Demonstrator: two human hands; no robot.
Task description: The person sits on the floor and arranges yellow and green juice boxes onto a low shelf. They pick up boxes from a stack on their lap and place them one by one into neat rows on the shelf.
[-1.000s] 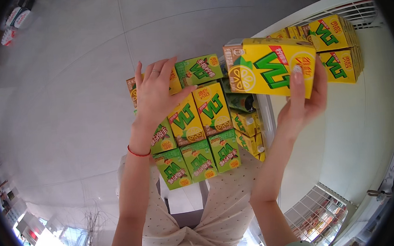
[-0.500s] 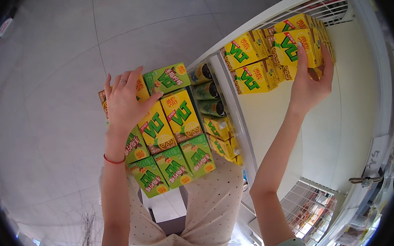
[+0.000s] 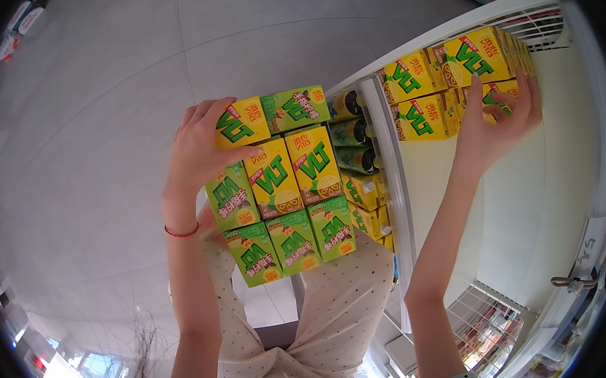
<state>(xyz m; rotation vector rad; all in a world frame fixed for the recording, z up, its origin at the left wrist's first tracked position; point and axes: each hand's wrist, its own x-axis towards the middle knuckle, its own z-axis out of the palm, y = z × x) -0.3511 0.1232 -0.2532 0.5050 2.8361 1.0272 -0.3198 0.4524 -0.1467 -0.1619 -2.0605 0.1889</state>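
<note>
Above my lap is a stack of small drink cartons, yellow ones (image 3: pixel 313 161) and green ones (image 3: pixel 293 243). My left hand (image 3: pixel 205 143) is closed on the yellow carton (image 3: pixel 243 123) at the stack's far left corner, its thumb across the front and its fingers over the far edge. On the white shelf at the right stand rows of yellow cartons (image 3: pixel 417 118), two high. My right hand (image 3: pixel 499 126) is beside them with thumb and fingers apart, in front of a lower carton. The thumb tip overlaps the upper yellow carton (image 3: pixel 478 57); whether it touches cannot be told.
Dark-capped bottles (image 3: pixel 353 133) and more yellow cartons (image 3: pixel 365 192) stand between the stack and the shelf edge (image 3: pixel 390 183). A white wire rack (image 3: pixel 484 324) is at the lower right. Grey tiled floor (image 3: pixel 101 119) extends on the left.
My right hand has let go of a yellow carton, which now sits on the upper row, and its fingers have spread. My left hand has shifted on the stack. The whole view has moved slightly.
</note>
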